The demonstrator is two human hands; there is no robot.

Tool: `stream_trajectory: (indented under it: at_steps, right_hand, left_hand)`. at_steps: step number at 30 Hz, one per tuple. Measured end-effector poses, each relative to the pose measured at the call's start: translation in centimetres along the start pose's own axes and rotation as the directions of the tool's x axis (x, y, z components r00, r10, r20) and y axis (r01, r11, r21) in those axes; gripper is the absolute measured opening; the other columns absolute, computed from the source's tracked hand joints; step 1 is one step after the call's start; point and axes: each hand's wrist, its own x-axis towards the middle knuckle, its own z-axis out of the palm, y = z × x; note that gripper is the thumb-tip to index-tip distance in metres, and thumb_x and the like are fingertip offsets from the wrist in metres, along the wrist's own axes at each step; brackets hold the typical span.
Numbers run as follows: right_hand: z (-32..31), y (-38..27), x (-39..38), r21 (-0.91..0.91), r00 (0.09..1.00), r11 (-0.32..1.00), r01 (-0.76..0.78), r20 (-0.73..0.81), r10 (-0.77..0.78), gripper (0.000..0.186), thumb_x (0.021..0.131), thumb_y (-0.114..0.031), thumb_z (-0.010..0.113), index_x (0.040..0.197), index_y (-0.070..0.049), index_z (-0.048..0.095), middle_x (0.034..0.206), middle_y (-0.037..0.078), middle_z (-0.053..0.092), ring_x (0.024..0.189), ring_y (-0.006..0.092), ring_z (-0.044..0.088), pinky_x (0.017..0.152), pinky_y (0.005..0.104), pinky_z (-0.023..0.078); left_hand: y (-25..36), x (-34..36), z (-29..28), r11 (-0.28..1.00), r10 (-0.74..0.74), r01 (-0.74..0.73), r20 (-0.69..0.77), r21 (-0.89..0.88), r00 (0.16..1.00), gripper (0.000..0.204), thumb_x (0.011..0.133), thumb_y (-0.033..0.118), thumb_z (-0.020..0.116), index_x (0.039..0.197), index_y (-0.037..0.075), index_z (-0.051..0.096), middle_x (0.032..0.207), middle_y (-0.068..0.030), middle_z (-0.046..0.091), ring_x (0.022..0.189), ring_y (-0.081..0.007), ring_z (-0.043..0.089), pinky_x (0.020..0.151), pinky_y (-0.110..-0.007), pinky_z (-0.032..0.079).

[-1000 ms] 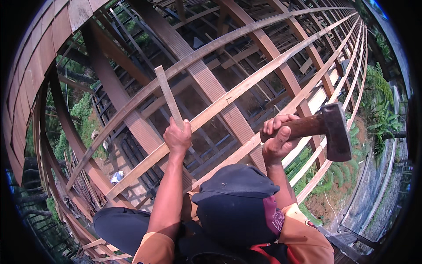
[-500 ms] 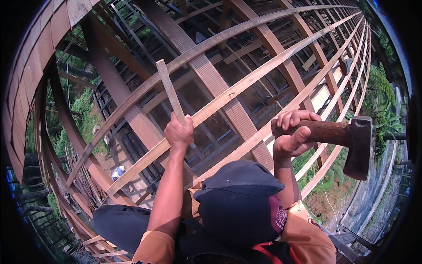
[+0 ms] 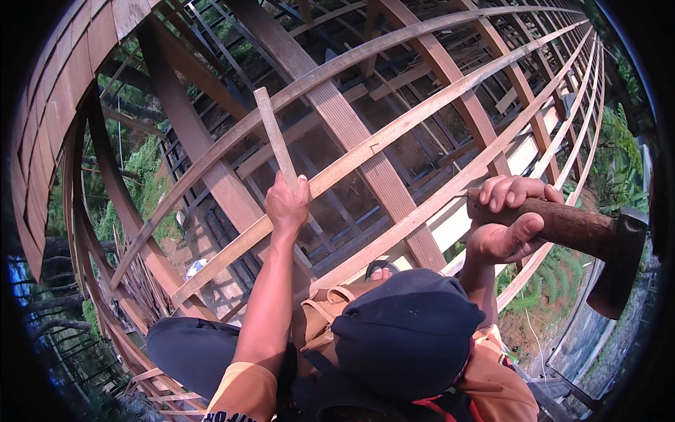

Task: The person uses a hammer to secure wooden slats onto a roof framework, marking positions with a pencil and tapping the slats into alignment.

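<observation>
My left hand (image 3: 287, 202) is closed round the lower end of a short wooden strip (image 3: 275, 133). The strip points up and away, its far part passing over a curved batten (image 3: 239, 132). Next to that fist runs a second long batten (image 3: 404, 128); whether the hand presses on it I cannot tell. At the right, my right hand (image 3: 508, 219) grips a hatchet (image 3: 580, 228) near the end of its brown wooden handle. Its dark metal head (image 3: 622, 264) is out to the right, blade downward, raised off the wood.
Wide rafters (image 3: 383, 176) cross under the battens, with open gaps down to the ground far below. Wooden shingles (image 3: 63, 84) cover the far left edge. A sandaled foot (image 3: 380, 270) and a tan pouch (image 3: 320, 320) show beside a dark cap (image 3: 408, 337).
My right hand and the hatchet have moved right and the hatchet head has dropped lower. My left hand keeps hold of the strip in nearly the same place. A foot has come into view.
</observation>
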Motion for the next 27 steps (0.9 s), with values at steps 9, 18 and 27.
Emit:
stream_trajectory:
  at_steps: [9, 18, 27]
  right_hand:
    - [-2.1, 8.6, -10.9, -0.734, 0.655, 0.606, -0.306, 0.299, 0.693, 0.026, 0.099, -0.021, 0.055, 0.106, 0.004, 0.052, 0.09, 0.025, 0.06, 0.078, 0.0247, 0.063, 0.069, 0.0394, 0.05]
    - [-3.0, 6.0, -8.0, -0.317, 0.577, 0.583, -0.748, 0.122, 0.807, 0.024, 0.102, -0.022, 0.052, 0.113, -0.001, 0.051, 0.071, 0.001, 0.051, 0.053, 0.0068, 0.047, 0.048, 0.0245, 0.04]
    - [-5.6, 4.4, -15.7, -0.341, 0.274, 0.318, -0.885, 0.172, 0.946, 0.024, 0.101, -0.023, 0.055, 0.109, -0.003, 0.044, 0.069, -0.001, 0.049, 0.054, 0.0066, 0.049, 0.047, 0.0231, 0.041]
  left_hand:
    - [1.2, 0.1, 0.5, 0.997, 0.057, -0.058, -0.022, -0.044, 0.998, 0.034, 0.084, 0.034, 0.058, 0.095, 0.002, 0.06, 0.076, -0.0258, 0.067, 0.077, -0.0476, 0.065, 0.073, -0.054, 0.051]
    - [0.5, 1.1, 0.2, 0.997, -0.07, 0.07, 0.067, 0.013, 0.995, 0.049, 0.089, 0.049, 0.055, 0.096, 0.001, 0.064, 0.083, -0.0233, 0.069, 0.086, -0.0443, 0.067, 0.079, -0.054, 0.049]
    - [2.9, 4.5, 2.7, 0.943, -0.306, 0.331, 0.378, -0.002, 0.874, 0.085, 0.095, 0.069, 0.029, 0.102, -0.007, 0.067, 0.108, -0.0313, 0.066, 0.11, -0.0462, 0.061, 0.094, -0.056, 0.044]
